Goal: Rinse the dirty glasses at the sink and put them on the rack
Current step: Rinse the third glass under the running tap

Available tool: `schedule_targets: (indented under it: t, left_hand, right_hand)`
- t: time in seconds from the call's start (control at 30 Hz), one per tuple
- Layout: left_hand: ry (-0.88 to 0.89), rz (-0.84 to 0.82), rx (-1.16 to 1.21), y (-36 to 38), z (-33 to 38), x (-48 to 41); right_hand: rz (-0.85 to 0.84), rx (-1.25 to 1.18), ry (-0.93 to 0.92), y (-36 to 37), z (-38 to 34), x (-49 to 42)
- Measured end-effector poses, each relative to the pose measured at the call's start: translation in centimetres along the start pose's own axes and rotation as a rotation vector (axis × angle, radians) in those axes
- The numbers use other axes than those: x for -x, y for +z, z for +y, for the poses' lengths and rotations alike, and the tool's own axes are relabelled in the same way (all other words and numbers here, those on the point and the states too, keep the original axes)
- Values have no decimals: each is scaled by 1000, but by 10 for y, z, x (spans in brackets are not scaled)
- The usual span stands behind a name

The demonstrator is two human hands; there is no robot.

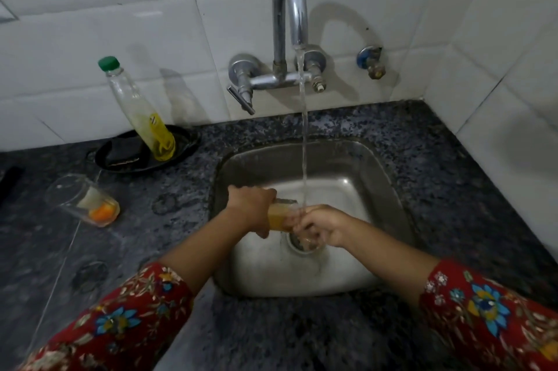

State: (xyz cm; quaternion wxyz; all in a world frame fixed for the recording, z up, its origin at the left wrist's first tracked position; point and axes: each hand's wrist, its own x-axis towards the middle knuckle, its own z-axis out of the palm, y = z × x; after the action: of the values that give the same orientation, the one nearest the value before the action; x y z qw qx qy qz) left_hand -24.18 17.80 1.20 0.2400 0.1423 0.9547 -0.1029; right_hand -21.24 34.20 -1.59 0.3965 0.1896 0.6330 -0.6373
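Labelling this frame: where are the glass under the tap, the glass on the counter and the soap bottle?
glass under the tap [280, 218], head view, on its brownish wall between the hands
glass on the counter [83, 200], head view, on its mid-body
soap bottle [136, 110], head view, on its clear middle

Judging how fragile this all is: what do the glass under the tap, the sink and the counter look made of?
The glass: clear and smooth, probably real glass, though clear plastic can't be ruled out; yellowish liquid shows through. The sink: brushed stainless steel, grey with dull reflections. The counter: polished speckled dark stone, likely granite.
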Motion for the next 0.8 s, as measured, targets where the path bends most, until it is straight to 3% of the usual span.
schedule_targets:
  t: [0.07, 0.13, 0.2, 0.27, 0.33, 0.4, 0.47, 0.53, 0.6, 0.67, 0.73, 0.8]
  left_hand:
    - [-54, -34, -204, -4, 5, 3]
    - [-79, -45, -292, -8, 10, 5]
    - [-75, -32, -193, -12, 4, 3]
    - [-35, 39, 132, -11, -8, -4]
    - [66, 143, 531, -2, -14, -13]
    - [201, 162, 911, 9, -13, -22]
    - [296, 177, 1081, 15, -5, -29]
    - [320, 220, 1090, 16, 4, -40]
    - [286, 317, 1142, 14, 15, -48]
    - [247, 456, 1184, 8, 32, -46]
    - [223, 604, 1104, 8, 42, -45]
    - [292, 489, 1121, 10, 35, -47]
  right_hand:
    - [-39, -111, 90, -3, 10, -4]
    - [-95, -194, 66, -2, 13, -2]
    - [-149, -187, -75, 0, 12, 1]
    - [-189, -81, -275, 1, 6, 5]
    - [-234, 288, -510, -5, -2, 0]
    - [-133, 1117, -817, -22, -21, -7]
    - [-18, 1816, -1080, -36, -50, -5]
    - [-17, 2090, -1009, -40, -70, 3]
    - [86, 2013, -779, -31, -74, 2]
    - [120, 1588, -492, -19, -68, -4]
    - [52, 1201, -410, -16, -66, -5]
    - [-9, 1286, -429, -21, -70, 3]
